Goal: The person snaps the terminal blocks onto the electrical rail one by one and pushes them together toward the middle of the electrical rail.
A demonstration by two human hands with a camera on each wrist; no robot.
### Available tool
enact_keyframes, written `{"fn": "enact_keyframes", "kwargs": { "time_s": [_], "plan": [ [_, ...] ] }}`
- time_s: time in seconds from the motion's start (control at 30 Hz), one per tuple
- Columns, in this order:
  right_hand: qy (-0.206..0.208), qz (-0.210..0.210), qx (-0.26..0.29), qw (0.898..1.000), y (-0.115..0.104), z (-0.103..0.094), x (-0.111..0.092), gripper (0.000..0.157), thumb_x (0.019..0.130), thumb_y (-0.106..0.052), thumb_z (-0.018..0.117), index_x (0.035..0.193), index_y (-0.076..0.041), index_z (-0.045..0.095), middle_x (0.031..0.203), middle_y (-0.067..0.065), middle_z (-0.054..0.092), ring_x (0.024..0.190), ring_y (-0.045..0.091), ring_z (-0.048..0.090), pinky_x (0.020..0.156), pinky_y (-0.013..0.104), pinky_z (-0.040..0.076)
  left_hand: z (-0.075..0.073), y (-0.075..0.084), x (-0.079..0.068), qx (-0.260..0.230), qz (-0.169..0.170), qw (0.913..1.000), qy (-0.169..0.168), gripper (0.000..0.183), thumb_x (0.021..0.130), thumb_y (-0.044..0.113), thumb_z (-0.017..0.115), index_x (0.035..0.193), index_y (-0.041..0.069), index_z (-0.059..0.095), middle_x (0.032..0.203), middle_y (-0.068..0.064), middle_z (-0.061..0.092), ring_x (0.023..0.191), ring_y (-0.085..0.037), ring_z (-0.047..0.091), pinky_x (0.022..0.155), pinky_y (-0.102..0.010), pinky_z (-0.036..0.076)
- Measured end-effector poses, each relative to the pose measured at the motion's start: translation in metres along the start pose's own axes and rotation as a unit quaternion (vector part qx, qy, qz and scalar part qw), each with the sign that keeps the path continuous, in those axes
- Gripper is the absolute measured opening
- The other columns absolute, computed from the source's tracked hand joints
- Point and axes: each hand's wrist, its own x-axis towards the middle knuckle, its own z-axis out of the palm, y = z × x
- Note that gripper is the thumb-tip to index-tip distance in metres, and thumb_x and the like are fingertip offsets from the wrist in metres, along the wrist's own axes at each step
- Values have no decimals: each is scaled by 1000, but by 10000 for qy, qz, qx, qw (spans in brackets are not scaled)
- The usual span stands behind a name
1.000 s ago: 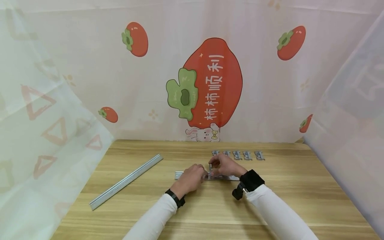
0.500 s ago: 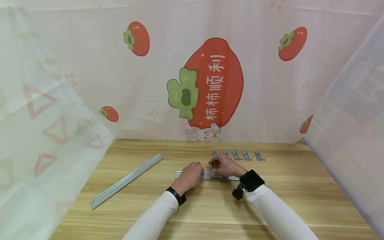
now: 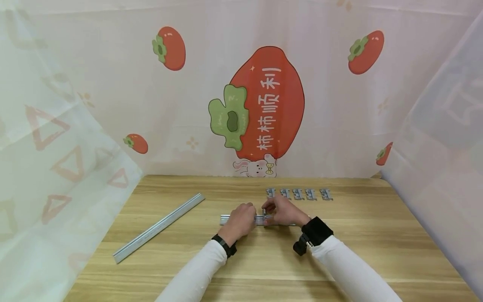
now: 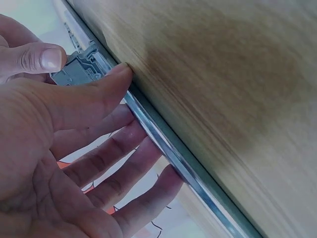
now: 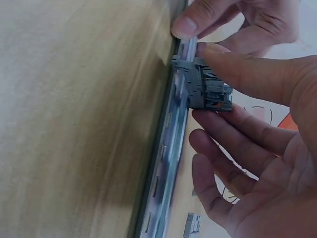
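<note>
A slotted metal DIN rail (image 3: pixel 225 219) lies crosswise on the table in front of me. My left hand (image 3: pixel 239 220) holds it left of its middle, thumb on one long edge and fingertips along the other in the left wrist view. With thumb and fingers my right hand (image 3: pixel 284 211) pinches a grey DIN-rail terminal block (image 5: pixel 213 89), which stands on edge at the rail. In the left wrist view the block (image 4: pixel 77 69) sits just past the left thumb. The right hand covers much of the rail's right part in the head view.
A second, longer DIN rail (image 3: pixel 158 228) lies slanted on the left of the wooden table (image 3: pixel 358 256). Several more grey terminal blocks (image 3: pixel 298 194) lie in a row at the back right. A printed cloth (image 3: pixel 188 105) hangs behind the table and along both sides.
My left fingers have drawn back leftward from the block onto the rail. The right hand stays at the block, its thumb now lower at the rail's near edge.
</note>
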Motion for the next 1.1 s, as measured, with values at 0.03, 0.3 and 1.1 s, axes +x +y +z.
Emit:
{"fn": "enact_keyframes", "kwargs": {
  "time_s": [0.03, 0.3, 1.1],
  "plan": [
    [48, -9, -57, 10000, 0, 1, -1, 43, 77, -6, 89, 114, 5, 69, 103, 9, 69, 97, 25, 66, 89, 43, 54, 0, 0, 0, 14, -6, 10000, 2, 10, 89, 6, 77, 82, 7, 69, 85, -2, 58, 76, -18, 58, 58, -32, 50],
    [413, -114, -596, 9973, 0, 10, -5, 44, 78, -9, 89, 114, 3, 69, 105, 8, 70, 97, 24, 67, 87, 42, 54, 1, 2, -2, 106, -8, 9999, 44, 13, 90, 4, 73, 80, 7, 66, 86, -3, 58, 77, -20, 57, 57, -34, 49],
    [111, -112, -1089, 9939, 4, -17, 0, 49, 83, 0, 81, 129, 3, 63, 123, 18, 66, 114, 37, 60, 94, 51, 50, 9, -1, -5, 261, 138, 9990, 327, 21, 94, 0, 65, 75, 9, 64, 85, -4, 58, 77, -21, 56, 58, -35, 51]
  ]
}}
